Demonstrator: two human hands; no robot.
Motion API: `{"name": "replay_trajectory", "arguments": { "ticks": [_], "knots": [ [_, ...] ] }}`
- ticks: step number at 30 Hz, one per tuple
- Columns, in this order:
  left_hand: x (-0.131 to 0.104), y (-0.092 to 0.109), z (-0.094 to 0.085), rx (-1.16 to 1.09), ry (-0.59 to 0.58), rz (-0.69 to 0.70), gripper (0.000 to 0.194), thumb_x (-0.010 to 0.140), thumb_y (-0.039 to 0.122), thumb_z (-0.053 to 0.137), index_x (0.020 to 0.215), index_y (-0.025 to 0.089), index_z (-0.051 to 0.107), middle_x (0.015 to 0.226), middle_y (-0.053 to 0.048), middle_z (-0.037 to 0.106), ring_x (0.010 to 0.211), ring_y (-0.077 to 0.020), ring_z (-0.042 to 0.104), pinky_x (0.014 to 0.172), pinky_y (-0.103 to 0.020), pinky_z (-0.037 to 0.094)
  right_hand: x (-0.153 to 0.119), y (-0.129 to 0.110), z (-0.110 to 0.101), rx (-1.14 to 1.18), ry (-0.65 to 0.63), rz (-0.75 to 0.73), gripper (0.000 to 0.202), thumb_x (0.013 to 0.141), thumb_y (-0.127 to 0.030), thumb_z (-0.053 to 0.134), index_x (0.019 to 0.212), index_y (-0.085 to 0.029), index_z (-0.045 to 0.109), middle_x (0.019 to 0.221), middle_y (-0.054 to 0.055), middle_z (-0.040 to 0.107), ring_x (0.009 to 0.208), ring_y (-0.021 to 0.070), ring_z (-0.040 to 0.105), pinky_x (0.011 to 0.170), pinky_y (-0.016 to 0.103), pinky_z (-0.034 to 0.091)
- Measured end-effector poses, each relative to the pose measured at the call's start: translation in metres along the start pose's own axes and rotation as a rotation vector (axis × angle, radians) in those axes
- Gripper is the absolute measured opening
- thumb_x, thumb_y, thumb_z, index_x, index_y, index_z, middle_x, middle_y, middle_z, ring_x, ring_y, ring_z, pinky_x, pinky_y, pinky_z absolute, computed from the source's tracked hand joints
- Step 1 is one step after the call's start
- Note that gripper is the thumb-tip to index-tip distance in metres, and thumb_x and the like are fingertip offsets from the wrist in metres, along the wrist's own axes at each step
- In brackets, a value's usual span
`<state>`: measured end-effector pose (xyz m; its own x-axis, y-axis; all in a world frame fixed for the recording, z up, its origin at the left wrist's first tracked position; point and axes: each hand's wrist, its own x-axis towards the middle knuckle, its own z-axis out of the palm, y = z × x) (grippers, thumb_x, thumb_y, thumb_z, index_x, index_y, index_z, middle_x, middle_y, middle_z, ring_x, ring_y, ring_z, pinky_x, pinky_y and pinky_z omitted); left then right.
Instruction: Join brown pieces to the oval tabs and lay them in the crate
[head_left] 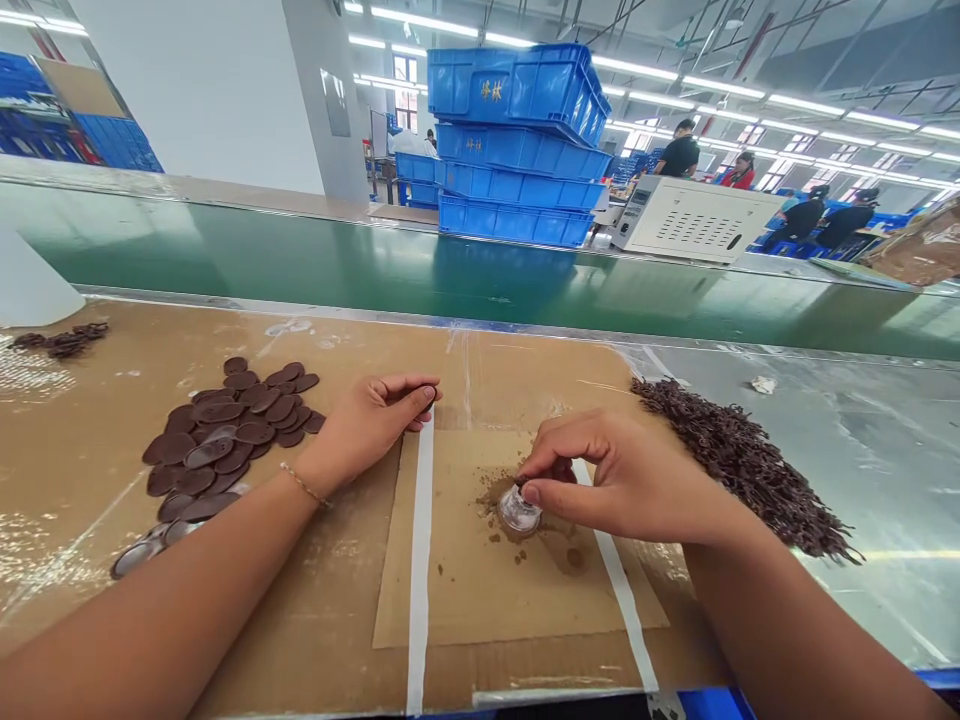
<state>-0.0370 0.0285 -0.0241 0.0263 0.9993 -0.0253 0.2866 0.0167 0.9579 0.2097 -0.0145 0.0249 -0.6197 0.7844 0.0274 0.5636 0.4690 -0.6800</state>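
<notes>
My left hand (386, 405) is closed in a pinch on a thin dark brown oval disc (429, 397), seen nearly edge-on above a strip of white tape. My right hand (592, 475) is closed too, its thumb and forefinger pinching a small dark brown piece (519, 481), mostly hidden by the fingers. Directly beneath those fingertips is a small round dish (519, 514) with whitish stuff in it, on a stained cardboard sheet (480, 600). Left of my left hand lies a heap of brown oval discs (255, 410). Beyond my right hand is a pile of thin brown strips (739, 465).
White tape (421, 560) runs along the cardboard on both sides. A green conveyor belt (337, 260) crosses behind the table. Stacked blue crates (517, 150) and a pale metal box (694, 220) stand beyond it. A few brown strips (64, 340) lie far left. Several people are in the background.
</notes>
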Motion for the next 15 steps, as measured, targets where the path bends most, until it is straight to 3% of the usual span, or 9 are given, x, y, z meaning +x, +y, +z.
{"name": "replay_trajectory", "arguments": {
  "ticks": [15],
  "knots": [
    [0.0018, -0.0029, -0.0003, 0.026, -0.004, 0.059, 0.041, 0.078, 0.045, 0.067, 0.109, 0.019, 0.072, 0.096, -0.004, 0.074, 0.073, -0.0143, 0.066, 0.073, -0.027, 0.056, 0.0031, 0.0004, 0.0049, -0.022, 0.006, -0.081, 0.007, 0.081, -0.016, 0.065, 0.079, -0.017, 0.072, 0.072, 0.002, 0.070, 0.067, 0.0132, 0.062, 0.064, 0.024, 0.047]
  ]
}}
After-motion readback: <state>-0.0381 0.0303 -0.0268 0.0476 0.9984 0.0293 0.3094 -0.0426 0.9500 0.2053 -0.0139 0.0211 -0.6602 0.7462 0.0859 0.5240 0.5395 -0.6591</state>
